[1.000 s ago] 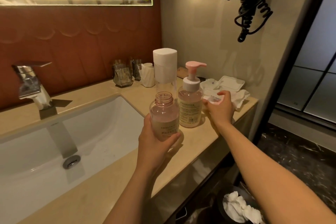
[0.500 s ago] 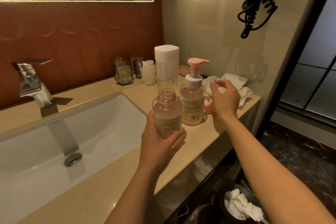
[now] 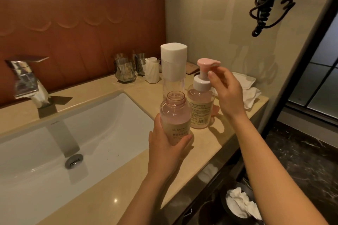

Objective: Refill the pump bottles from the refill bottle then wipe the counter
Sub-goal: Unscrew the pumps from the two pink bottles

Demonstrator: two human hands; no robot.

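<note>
Left hand [image 3: 164,144], as I read it from the head camera, is wrapped round the lower half of the uncapped refill bottle [image 3: 175,115], holding it upright over the counter [image 3: 128,179] just right of the sink [image 3: 54,142]. Pink liquid shows inside. Right hand [image 3: 226,91] sits at the pink pump head [image 3: 206,63] of the pump bottle [image 3: 201,107], which stands on the counter right of the sink, just behind the refill bottle. Its fingers are loosely curled, but I cannot tell whether they grip the pump head. A white-capped clear bottle [image 3: 173,60] stands further back, also right of the sink.
</note>
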